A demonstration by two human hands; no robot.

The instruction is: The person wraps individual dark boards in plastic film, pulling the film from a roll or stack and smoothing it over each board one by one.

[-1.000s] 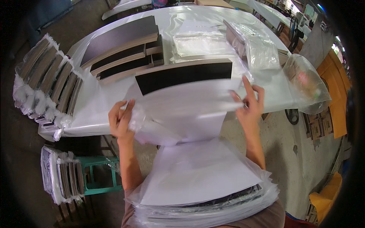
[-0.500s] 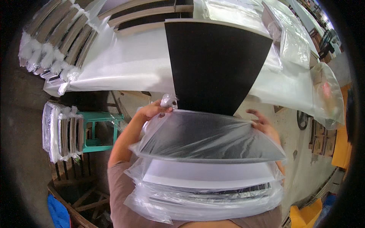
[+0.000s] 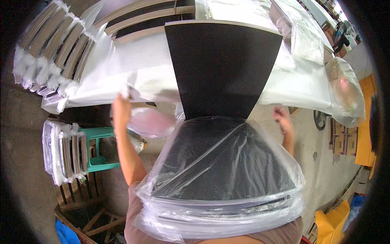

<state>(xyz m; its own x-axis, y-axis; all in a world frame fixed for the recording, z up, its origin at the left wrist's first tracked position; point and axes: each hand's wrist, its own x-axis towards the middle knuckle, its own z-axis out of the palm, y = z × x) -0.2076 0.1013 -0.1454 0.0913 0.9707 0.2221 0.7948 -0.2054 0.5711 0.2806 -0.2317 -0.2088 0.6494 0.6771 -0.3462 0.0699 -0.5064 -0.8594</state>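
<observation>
A flat black board (image 3: 221, 69) reaches from the table down to a stack of clear-bagged sheets (image 3: 223, 213) against my body. On top of that stack, a clear plastic bag (image 3: 219, 158) lies wrinkled over a black surface. Out to the left, my left hand (image 3: 122, 107) is raised near the table edge, closed around a crumpled scrap of clear plastic (image 3: 132, 81); both are blurred. My right hand (image 3: 280, 115) hovers right of the board, apart from the bag. Its fingers look curled but are smeared by motion.
A table (image 3: 142, 61) covered in white sheeting spans the far side, carrying bundles of boards (image 3: 53, 44) and plastic-wrapped packs (image 3: 308, 40). At left, a green stool (image 3: 101, 162) stands beside more wrapped boards (image 3: 65, 150). Cartons (image 3: 344, 140) sit at right.
My left hand has left the bag's edge and swung left with the plastic scrap. My right hand has come off the bag. The bag now lies flatter, covering the white sheet seen earlier.
</observation>
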